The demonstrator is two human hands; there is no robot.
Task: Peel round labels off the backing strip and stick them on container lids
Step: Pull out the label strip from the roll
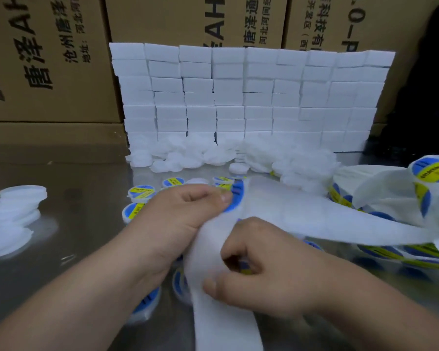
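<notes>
— Above the table, near centre: what do we see?
— Our left hand pinches a round label on the backing strip; our right hand grips the strip. Labelled lids lie just farther off.

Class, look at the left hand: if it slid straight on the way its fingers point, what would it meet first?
Probably the white backing strip, right beyond the round label that the left hand pinches. The heap of plain lids lies further on; depth is unclear.
</notes>
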